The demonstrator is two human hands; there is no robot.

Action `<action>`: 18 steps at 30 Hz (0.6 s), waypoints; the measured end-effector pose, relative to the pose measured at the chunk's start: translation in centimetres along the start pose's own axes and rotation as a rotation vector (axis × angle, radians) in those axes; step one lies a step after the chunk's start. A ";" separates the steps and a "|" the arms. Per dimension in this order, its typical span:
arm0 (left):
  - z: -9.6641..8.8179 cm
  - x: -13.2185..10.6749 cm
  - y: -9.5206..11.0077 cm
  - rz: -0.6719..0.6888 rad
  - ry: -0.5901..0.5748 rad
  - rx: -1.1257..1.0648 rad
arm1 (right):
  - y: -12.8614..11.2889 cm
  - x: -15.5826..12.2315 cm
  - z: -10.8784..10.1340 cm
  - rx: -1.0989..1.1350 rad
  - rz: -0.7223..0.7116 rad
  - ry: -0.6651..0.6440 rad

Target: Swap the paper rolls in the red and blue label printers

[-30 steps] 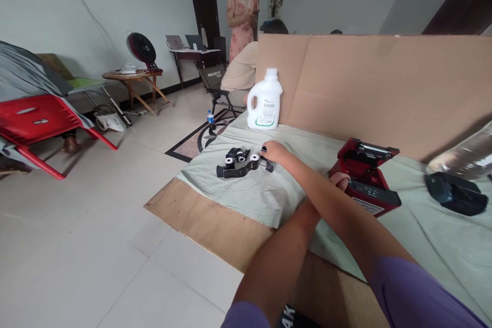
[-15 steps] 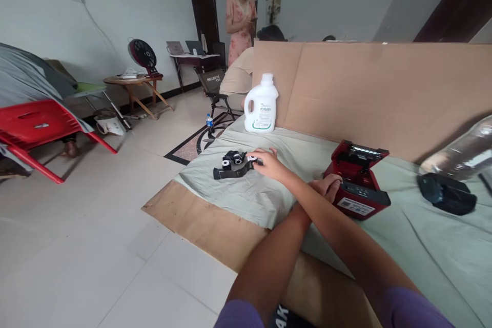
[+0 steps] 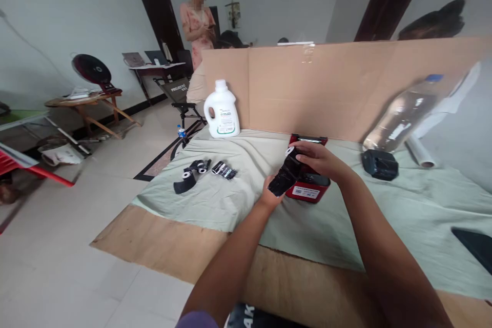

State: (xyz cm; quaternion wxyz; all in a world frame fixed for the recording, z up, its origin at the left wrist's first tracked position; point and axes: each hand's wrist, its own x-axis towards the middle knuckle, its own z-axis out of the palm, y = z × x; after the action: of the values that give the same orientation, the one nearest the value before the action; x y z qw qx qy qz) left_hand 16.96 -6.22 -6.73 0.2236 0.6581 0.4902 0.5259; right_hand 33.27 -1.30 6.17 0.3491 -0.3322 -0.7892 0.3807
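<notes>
A small black paper roll (image 3: 287, 171) with a white core hangs tilted in front of the red printer, its loose strip slanting down to the left. My left hand (image 3: 270, 196) is closed around the strip's lower end. My right hand (image 3: 318, 158) pinches the upper, rolled end. Behind and just below my hands stands the red label printer (image 3: 309, 192), lid raised; its inside is mostly hidden by my right hand and the roll. To the left on the cloth lie more small black rolls (image 3: 186, 182), one with its strip unrolled, beside a black-and-white wrapped bundle (image 3: 224, 169).
A white detergent jug (image 3: 223, 113) stands against the cardboard panel (image 3: 300, 92). At right are a large clear bottle (image 3: 403, 113), a black box-shaped object (image 3: 380, 165) and a white roll (image 3: 421, 152). Another person (image 3: 198, 25) stands beyond the panel. The cloth-covered board's edge (image 3: 161, 236) runs along the front.
My right hand has brought one black roll from the pile over to the printer. My left hand has let go of the printer and grips the strip. The arms are uncrossed; the view turned right.
</notes>
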 end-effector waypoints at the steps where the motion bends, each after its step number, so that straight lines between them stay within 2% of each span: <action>1: 0.0 0.0 0.1 0.010 -0.016 -0.005 | 0.5 -0.2 -0.9 -0.111 0.024 0.001; 3: 0.0 0.1 0.1 0.044 -0.023 -0.001 | 1.6 -0.2 -2.1 -0.347 0.085 -0.006; 5: 0.0 0.1 0.0 0.077 0.003 0.042 | 2.7 -0.1 -2.3 -0.514 0.140 -0.040; 8: 0.0 -0.2 -0.1 0.146 0.076 0.160 | 3.9 0.4 -1.6 -0.607 0.188 -0.114; 11: -0.3 -0.5 0.1 0.266 0.128 0.275 | 4.7 0.7 -0.8 -0.673 0.263 -0.116; 15: -0.5 -0.8 0.9 0.399 0.034 0.390 | 5.1 1.0 -0.1 -0.711 0.336 -0.134; 18: -0.2 -1.0 1.6 0.424 -0.025 0.460 | 4.9 1.0 0.0 -0.713 0.339 -0.088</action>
State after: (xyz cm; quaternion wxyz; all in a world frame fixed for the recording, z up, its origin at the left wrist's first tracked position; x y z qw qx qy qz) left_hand 17.48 -7.86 -5.86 -0.0398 0.7854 0.4456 0.4278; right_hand 34.03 1.84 2.43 0.1099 -0.5413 -0.8201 0.1491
